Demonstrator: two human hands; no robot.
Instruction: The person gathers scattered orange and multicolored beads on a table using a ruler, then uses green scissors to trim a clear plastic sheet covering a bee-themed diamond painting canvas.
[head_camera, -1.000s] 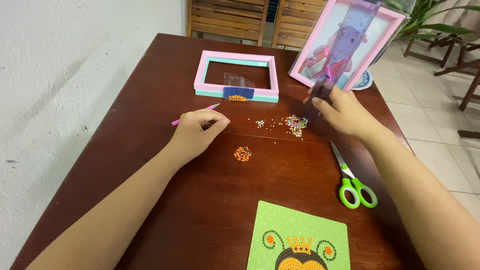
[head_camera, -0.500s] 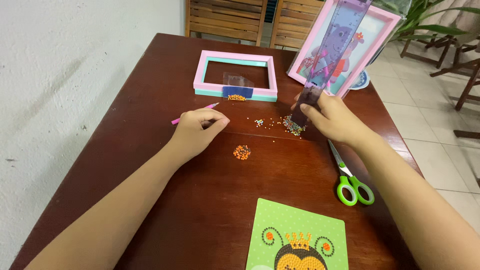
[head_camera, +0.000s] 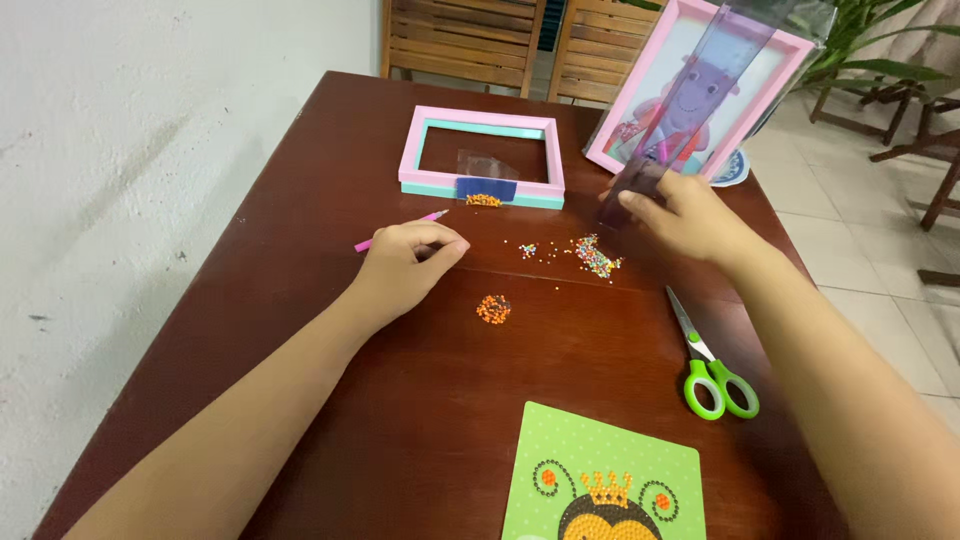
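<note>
Left hand (head_camera: 410, 262) clenched around pink pen (head_camera: 398, 231), resting on table (head_camera: 300, 160). Right hand (head_camera: 680, 215) grasping clear plastic sleeve (head_camera: 700, 100), upright, far right. Mixed beads (head_camera: 595, 256) between hands; orange beads (head_camera: 493, 309) nearer.

A dark reddish-brown wooden table (head_camera: 300, 300) is seen filling the centre of the frame, lit evenly by soft daylight. The left side of the frame is taken up by a rough whitewashed wall (head_camera: 120, 150), marked with faint grey smudges. At the upper centre, two slatted wooden chairs (head_camera: 470, 35) are set against the far end of the table. At the right edge, a pale tiled floor (head_camera: 860, 210) is shown, with dark wooden furniture legs (head_camera: 915, 110) and green plant leaves (head_camera: 880, 50) in the upper right corner.
</note>
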